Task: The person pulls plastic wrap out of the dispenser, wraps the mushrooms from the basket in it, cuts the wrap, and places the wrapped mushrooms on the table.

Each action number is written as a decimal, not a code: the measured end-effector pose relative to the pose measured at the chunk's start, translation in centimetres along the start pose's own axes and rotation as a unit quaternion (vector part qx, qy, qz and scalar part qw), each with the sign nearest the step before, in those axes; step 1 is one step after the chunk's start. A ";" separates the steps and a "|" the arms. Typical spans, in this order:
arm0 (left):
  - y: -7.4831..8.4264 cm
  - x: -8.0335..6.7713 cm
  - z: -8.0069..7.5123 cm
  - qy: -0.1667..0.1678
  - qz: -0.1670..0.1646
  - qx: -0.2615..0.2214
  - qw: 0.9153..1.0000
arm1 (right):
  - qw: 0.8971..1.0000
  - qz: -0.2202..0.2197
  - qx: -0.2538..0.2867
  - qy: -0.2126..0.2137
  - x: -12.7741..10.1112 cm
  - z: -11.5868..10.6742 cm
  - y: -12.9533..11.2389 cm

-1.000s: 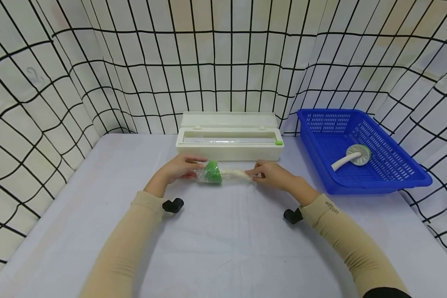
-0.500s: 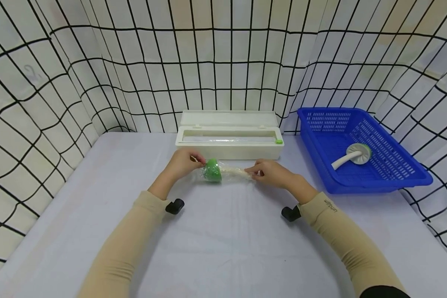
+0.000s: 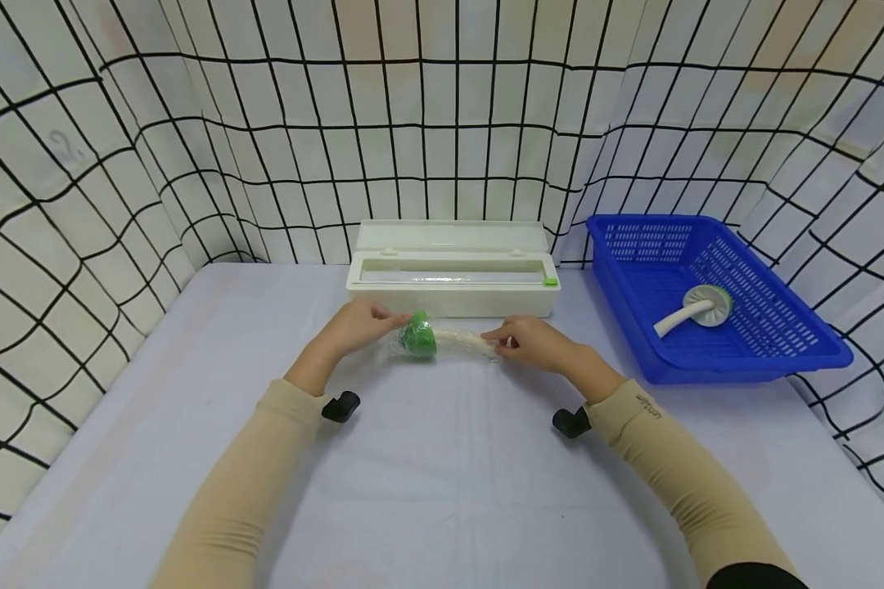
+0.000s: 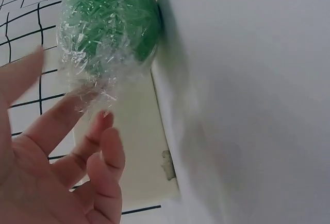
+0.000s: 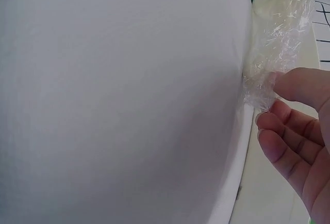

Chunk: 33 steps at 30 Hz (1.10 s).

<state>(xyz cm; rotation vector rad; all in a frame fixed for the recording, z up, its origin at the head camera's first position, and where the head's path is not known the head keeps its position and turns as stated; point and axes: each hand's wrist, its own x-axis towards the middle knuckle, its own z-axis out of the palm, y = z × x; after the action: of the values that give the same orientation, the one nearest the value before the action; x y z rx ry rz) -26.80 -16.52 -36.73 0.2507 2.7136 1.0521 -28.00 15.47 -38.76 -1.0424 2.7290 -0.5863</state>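
Note:
A brush with a green head [image 3: 417, 335] and a pale handle lies on the table, wrapped in clear cling film [image 4: 98, 59]. My left hand [image 3: 357, 325] is at the head end. Its fingers [image 4: 67, 118] are loosely straight and one touches the crumpled film, with the thumb apart from it. My right hand [image 3: 530, 342] is at the handle end. Its thumb and fingertips [image 5: 281, 123] pinch the film tail [image 5: 258, 98] there. The wrapped brush [image 5: 281, 13] rests on the table between both hands.
A cream cling-film dispenser box [image 3: 453, 282] stands open just behind the hands. A blue basket [image 3: 766, 360] at the right holds a white brush [image 3: 700, 309]. Grid-patterned cloth walls enclose the grey table [image 3: 442, 491].
The wrapped brush and both hands have shifted slightly left and toward the box. The left fingers have eased off the film at the head end.

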 end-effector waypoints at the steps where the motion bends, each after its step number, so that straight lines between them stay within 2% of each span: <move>1: -0.1 0.1 0.0 -0.005 0.004 -0.002 1.000 | 1.000 0.001 0.000 0.000 0.0 0.0 0.0; 5: -0.9 0.4 -0.1 -0.015 0.026 -0.019 0.999 | 1.000 0.000 0.004 0.003 0.1 0.0 -0.1; 10: -1.6 0.5 0.1 -0.014 0.023 -0.045 0.999 | 1.000 0.013 0.011 0.005 0.1 0.0 -0.2; 15: -1.1 0.3 0.0 -0.030 0.013 -0.062 0.998 | 0.999 0.038 0.028 0.009 0.2 0.0 -0.3; 20: -0.9 0.2 -0.1 -0.046 0.026 -0.060 0.997 | 0.998 0.037 0.048 0.006 0.0 -0.2 -0.4; 23: -0.9 0.2 0.0 -0.046 0.027 -0.056 0.997 | 0.997 0.039 0.070 -0.002 -0.1 -0.2 -0.4; 25: -0.9 0.3 0.1 -0.041 0.016 -0.061 0.997 | 0.996 0.048 0.079 -0.007 -0.1 -0.2 -0.4; 28: -0.6 0.3 0.3 -0.032 0.000 -0.066 0.997 | 0.996 0.060 0.060 -0.003 0.3 0.1 -0.6; 33: -0.2 0.5 0.3 -0.024 -0.014 -0.071 0.997 | 0.998 0.060 -0.003 0.018 1.1 0.7 -1.1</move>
<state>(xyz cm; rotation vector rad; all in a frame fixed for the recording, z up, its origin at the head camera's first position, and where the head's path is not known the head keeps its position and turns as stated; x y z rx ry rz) -27.21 -16.38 -37.17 0.2109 2.5785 1.2088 -27.94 13.72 -38.96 -0.8708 2.8020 -0.5853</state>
